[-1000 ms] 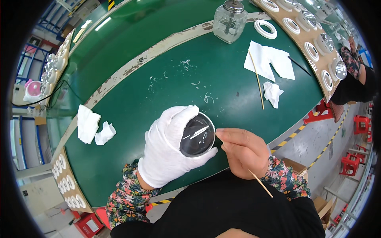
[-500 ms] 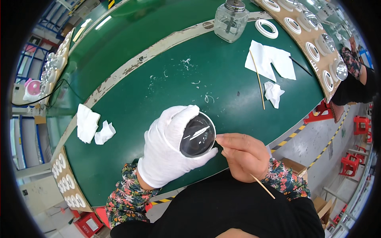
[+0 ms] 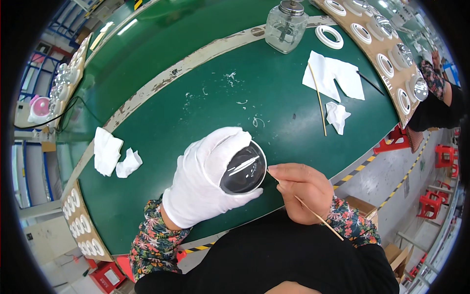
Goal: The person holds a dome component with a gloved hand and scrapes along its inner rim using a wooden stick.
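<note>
My left hand [image 3: 198, 179], in a white cloth glove, is closed around a round clear lens [image 3: 243, 177] with a thin pale rim. The lens faces up and light strips reflect in it; the glove covers its left side. Bare, my right hand [image 3: 306, 191] pinches a thin wooden stick [image 3: 320, 220]. One end of the stick comes out past the fingertips close to the lens's right rim; whether it touches, I cannot tell. The other end slants down over my dark clothing.
On the green table [image 3: 161, 122] lie white cloths [image 3: 338, 73], another wooden stick [image 3: 317, 98] and a white ring [image 3: 329, 37]. A glass jar [image 3: 286, 29] with a metal top stands at the back. A board [image 3: 372, 49] at right holds white rings and clear domes. Folded wipes [image 3: 106, 152] lie left.
My left hand has tilted slightly, and its lower fingers have drawn back a little along the lens. The stick has shifted in my right hand, with more of it showing below the fingers.
</note>
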The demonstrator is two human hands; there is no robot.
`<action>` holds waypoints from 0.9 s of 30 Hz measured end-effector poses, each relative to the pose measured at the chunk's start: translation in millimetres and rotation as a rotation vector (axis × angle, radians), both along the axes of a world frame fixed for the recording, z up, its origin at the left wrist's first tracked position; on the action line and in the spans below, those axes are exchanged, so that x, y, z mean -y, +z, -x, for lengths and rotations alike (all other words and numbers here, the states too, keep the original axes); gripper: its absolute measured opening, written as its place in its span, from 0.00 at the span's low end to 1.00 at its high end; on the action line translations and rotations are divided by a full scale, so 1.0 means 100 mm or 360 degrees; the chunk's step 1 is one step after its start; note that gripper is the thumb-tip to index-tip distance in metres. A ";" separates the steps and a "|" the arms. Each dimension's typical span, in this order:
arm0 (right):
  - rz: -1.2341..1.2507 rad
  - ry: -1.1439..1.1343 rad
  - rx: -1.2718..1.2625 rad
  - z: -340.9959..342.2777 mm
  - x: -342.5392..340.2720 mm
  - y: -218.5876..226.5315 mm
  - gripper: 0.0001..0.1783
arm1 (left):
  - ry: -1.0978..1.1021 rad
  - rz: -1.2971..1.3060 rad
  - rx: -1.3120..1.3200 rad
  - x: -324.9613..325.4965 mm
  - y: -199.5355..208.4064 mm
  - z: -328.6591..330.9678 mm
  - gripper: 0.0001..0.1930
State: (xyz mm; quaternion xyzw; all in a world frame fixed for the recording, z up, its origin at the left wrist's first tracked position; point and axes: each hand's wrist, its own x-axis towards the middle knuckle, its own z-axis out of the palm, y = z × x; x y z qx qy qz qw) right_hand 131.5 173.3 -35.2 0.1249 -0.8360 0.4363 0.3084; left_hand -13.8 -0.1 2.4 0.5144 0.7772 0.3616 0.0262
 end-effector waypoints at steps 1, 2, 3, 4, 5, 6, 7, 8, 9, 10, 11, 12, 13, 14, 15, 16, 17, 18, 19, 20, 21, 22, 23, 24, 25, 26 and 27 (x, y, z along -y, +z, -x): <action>0.0012 0.0000 -0.0014 0.01 0.00 0.01 0.15 | -0.0027 -0.0005 0.0018 0.00 -0.01 0.00 0.40; 0.0027 0.0002 -0.0030 0.02 0.01 0.01 0.15 | -0.0027 -0.0005 0.0020 -0.01 -0.02 -0.01 0.40; 0.0027 0.0002 -0.0028 0.03 0.01 0.00 0.15 | 0.0007 -0.0049 0.0025 -0.01 -0.04 -0.02 0.40; 0.0020 -0.0002 -0.0025 0.03 0.01 -0.01 0.15 | 0.0040 -0.0092 0.0030 -0.01 -0.05 -0.04 0.40; 0.0012 -0.0007 -0.0023 0.03 0.01 -0.01 0.15 | 0.0040 -0.0092 0.0031 -0.02 -0.05 -0.06 0.40; 0.0013 -0.0007 -0.0022 0.03 0.01 -0.01 0.15 | 0.0055 -0.0057 0.0041 -0.01 -0.03 -0.07 0.41; 0.0008 0.0000 -0.0023 0.03 0.00 0.00 0.15 | 0.0071 -0.0021 0.0050 -0.01 -0.03 -0.09 0.43; 0.0001 0.0006 -0.0025 0.03 0.00 0.00 0.15 | 0.0070 -0.0021 0.0050 -0.01 -0.04 -0.10 0.43; 0.0001 0.0005 -0.0025 0.03 0.01 0.00 0.15 | 0.0096 -0.0055 0.0040 -0.01 -0.07 -0.11 0.42; -0.0014 0.0015 -0.0028 0.02 0.02 0.00 0.15 | 0.0123 -0.0088 0.0029 -0.01 -0.08 -0.12 0.41; -0.0029 0.0025 -0.0030 0.01 0.03 0.00 0.15 | 0.0122 -0.0087 0.0029 -0.02 -0.09 -0.12 0.41; -0.0027 0.0025 -0.0030 0.00 0.03 -0.01 0.15 | 0.0119 -0.0116 0.0025 -0.02 -0.10 -0.12 0.41; -0.0017 0.0064 -0.0054 -0.01 0.04 -0.03 0.15 | 0.0115 -0.0145 0.0020 -0.03 -0.10 -0.12 0.41; -0.0008 0.0101 -0.0076 -0.01 0.04 -0.04 0.15 | 0.0114 -0.0145 0.0021 -0.03 -0.10 -0.12 0.41; -0.0009 0.0100 -0.0075 -0.02 0.05 -0.04 0.15 | 0.0111 -0.0123 -0.0005 -0.03 -0.09 -0.12 0.41; -0.0010 0.0119 -0.0078 -0.02 0.07 -0.04 0.15 | 0.0109 -0.0103 -0.0031 -0.03 -0.08 -0.12 0.41; -0.0008 0.0142 -0.0082 -0.02 0.08 -0.05 0.15 | 0.0111 -0.0102 -0.0031 -0.02 -0.07 -0.11 0.41; -0.0008 0.0144 -0.0082 -0.03 0.08 -0.05 0.15 | 0.0106 -0.0080 -0.0035 -0.03 -0.06 -0.11 0.41; -0.0020 0.0126 -0.0089 -0.03 0.08 -0.06 0.15 | 0.0099 -0.0059 -0.0039 -0.03 -0.06 -0.10 0.42; -0.0029 0.0114 -0.0100 -0.03 0.09 -0.06 0.15 | 0.0106 -0.0059 -0.0043 -0.02 -0.05 -0.10 0.42; -0.0029 0.0120 -0.0104 -0.03 0.09 -0.07 0.15 | 0.0098 -0.0029 -0.0084 0.00 -0.05 -0.09 0.42; -0.0022 0.0093 -0.0100 -0.03 0.10 -0.07 0.15 | 0.0090 0.0000 -0.0125 0.00 -0.04 -0.08 0.43; -0.0019 0.0061 -0.0093 -0.03 0.11 -0.07 0.15 | 0.0089 -0.0004 -0.0125 0.00 -0.03 -0.07 0.43; -0.0022 0.0060 -0.0093 -0.03 0.10 -0.07 0.15 | 0.0055 0.0018 -0.0128 0.00 0.00 -0.05 0.43; -0.0018 0.0030 -0.0092 -0.03 0.09 -0.07 0.14 | 0.0020 0.0040 -0.0132 0.00 0.01 -0.05 0.43; -0.0011 0.0001 -0.0092 -0.03 0.09 -0.07 0.14 | 0.0021 0.0039 -0.0132 0.00 0.00 -0.06 0.43; -0.0013 0.0001 -0.0092 -0.02 0.08 -0.07 0.14 | 0.0067 0.0007 -0.0149 -0.01 -0.02 -0.08 0.43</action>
